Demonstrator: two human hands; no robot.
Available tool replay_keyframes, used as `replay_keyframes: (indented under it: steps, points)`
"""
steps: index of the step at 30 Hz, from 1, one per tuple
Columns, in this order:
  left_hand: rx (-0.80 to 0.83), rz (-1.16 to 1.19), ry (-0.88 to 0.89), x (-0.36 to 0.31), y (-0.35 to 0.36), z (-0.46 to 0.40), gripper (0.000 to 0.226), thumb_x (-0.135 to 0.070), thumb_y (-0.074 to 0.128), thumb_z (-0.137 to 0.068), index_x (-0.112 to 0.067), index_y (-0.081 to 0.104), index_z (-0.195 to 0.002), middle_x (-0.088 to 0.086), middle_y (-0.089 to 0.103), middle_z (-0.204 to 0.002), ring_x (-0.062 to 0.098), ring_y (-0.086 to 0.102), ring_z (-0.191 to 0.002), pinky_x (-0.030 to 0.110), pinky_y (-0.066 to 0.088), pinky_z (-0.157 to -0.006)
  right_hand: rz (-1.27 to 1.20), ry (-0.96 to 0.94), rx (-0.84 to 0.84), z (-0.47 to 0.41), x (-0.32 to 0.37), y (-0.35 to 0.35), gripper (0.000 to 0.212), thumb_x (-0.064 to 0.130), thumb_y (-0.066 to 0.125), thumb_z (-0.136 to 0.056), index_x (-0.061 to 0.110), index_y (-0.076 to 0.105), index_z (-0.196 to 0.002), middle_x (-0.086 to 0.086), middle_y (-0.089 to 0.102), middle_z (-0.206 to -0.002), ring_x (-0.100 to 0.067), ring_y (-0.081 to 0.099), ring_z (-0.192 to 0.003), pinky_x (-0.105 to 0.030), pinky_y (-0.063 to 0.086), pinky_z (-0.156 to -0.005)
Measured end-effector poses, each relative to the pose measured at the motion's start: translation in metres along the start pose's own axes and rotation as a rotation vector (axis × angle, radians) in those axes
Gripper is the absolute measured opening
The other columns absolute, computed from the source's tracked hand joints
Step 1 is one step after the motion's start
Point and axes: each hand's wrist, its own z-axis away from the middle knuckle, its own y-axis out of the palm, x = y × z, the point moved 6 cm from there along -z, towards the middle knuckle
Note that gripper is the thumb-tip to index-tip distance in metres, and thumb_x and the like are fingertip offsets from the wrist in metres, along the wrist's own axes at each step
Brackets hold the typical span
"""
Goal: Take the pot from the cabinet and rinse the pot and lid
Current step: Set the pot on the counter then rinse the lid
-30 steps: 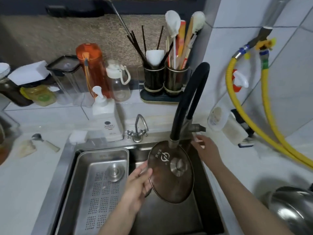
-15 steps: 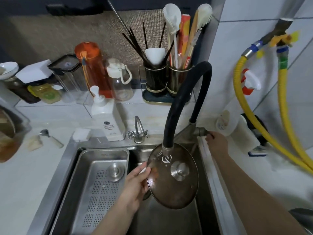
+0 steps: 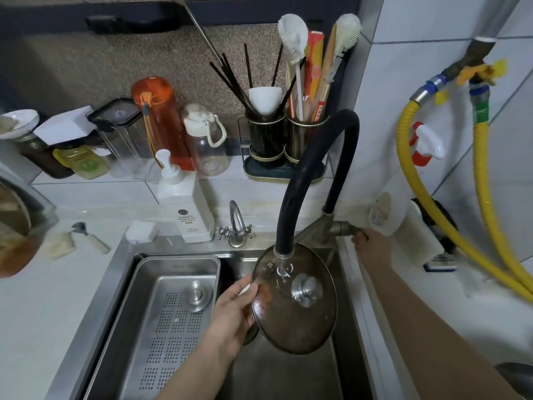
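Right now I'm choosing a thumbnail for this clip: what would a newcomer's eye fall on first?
First, the glass lid held tilted over the sink by the left hand, right beneath the black faucet hose. Next, the right hand at the faucet handle, and the bright yellow hoses on the tiled wall to the right.

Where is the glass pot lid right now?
In the head view, the glass pot lid is tilted over the sink, held at its left edge by the left hand, under the black faucet spout.
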Motion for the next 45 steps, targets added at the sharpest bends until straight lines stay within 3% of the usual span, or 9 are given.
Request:
replay_keyframes:
  steps: [10,15,19,22,25,30,35,40,45]
  points:
    - [0.018,-0.125,0.02,0.003,0.01,0.011,0.028,-0.004,0.056,-0.09,-0.015,0.061,-0.115,0.012,0.071,-0.092,0.016,0.07,-0.066,0.024,0.053,-0.053,-0.184,0.1,0.075,0.077,0.012,0.015,0.028,0.021,0.053,-0.093,0.0,0.056,-0.112,-0.017,0.063,-0.104,-0.035,0.058,-0.103,-0.036,0.04,-0.088]
    - [0.079,-0.194,0.074,0.004,0.023,0.025,0.029,0.0,0.053,-0.091,-0.018,0.063,-0.111,0.016,0.068,-0.101,0.019,0.064,-0.082,0.032,0.05,-0.08,-0.296,0.15,0.15,0.169,0.009,0.04,0.036,0.029,0.055,-0.092,0.018,0.057,-0.126,-0.005,0.06,-0.125,-0.018,0.054,-0.11,-0.024,0.036,-0.091]
    - [0.099,-0.198,0.085,0.003,0.014,0.033,0.029,0.001,0.052,-0.09,-0.022,0.065,-0.103,0.009,0.072,-0.089,0.015,0.069,-0.074,0.023,0.057,-0.068,-0.238,0.111,0.161,0.206,0.008,0.047,0.043,0.023,0.062,-0.087,0.021,0.054,-0.129,-0.001,0.058,-0.123,-0.018,0.054,-0.114,-0.023,0.038,-0.094]
    - [0.065,-0.172,0.071,0.0,-0.007,0.038,0.026,-0.002,0.055,-0.089,-0.02,0.065,-0.106,0.008,0.074,-0.085,0.013,0.072,-0.07,0.022,0.058,-0.059,-0.211,0.041,0.157,0.219,0.019,0.049,0.043,0.026,0.065,-0.085,0.028,0.054,-0.127,0.009,0.053,-0.113,-0.013,0.054,-0.111,-0.02,0.038,-0.09]
    - [0.022,-0.14,0.1,-0.013,-0.026,0.037,0.029,-0.004,0.057,-0.089,-0.014,0.063,-0.115,0.009,0.073,-0.091,0.019,0.07,-0.078,0.029,0.057,-0.072,-0.161,-0.008,0.24,0.218,0.038,0.059,0.042,0.033,0.063,-0.085,0.033,0.052,-0.126,0.01,0.054,-0.119,-0.008,0.052,-0.111,-0.021,0.039,-0.09]
    - [0.061,-0.144,0.136,-0.034,-0.012,0.027,0.032,-0.002,0.056,-0.089,-0.008,0.061,-0.12,0.015,0.071,-0.105,0.021,0.068,-0.084,0.025,0.059,-0.064,-0.269,0.025,0.209,0.192,0.063,0.053,0.046,0.026,0.066,-0.085,0.022,0.054,-0.128,0.003,0.06,-0.119,-0.015,0.056,-0.112,-0.026,0.041,-0.096]
    - [0.167,-0.395,0.192,-0.033,0.031,0.023,0.027,0.006,0.06,-0.084,0.0,0.065,-0.11,-0.001,0.074,-0.073,0.008,0.067,-0.062,0.023,0.054,-0.065,-0.361,0.117,0.217,0.178,0.051,0.038,0.033,0.024,0.056,-0.092,0.011,0.059,-0.123,-0.01,0.064,-0.117,-0.025,0.058,-0.11,-0.041,0.044,-0.101]
    - [0.307,-0.972,0.492,-0.01,0.048,0.036,0.034,-0.007,0.069,-0.08,-0.018,0.07,-0.112,0.003,0.075,-0.097,0.015,0.068,-0.083,0.026,0.05,-0.08,-0.796,0.325,0.35,0.187,0.042,0.039,0.041,0.047,0.049,-0.092,0.011,0.066,-0.104,-0.015,0.07,-0.102,-0.031,0.066,-0.096,-0.043,0.055,-0.081]
    - [0.331,-1.174,0.586,0.004,0.03,0.04,0.036,-0.022,0.071,-0.079,-0.041,0.068,-0.109,-0.013,0.073,-0.106,0.0,0.065,-0.097,0.016,0.048,-0.087,-0.914,0.313,0.352,0.191,0.037,0.041,0.029,0.017,0.06,-0.089,0.011,0.057,-0.117,-0.016,0.07,-0.098,-0.031,0.069,-0.085,-0.05,0.058,-0.074]
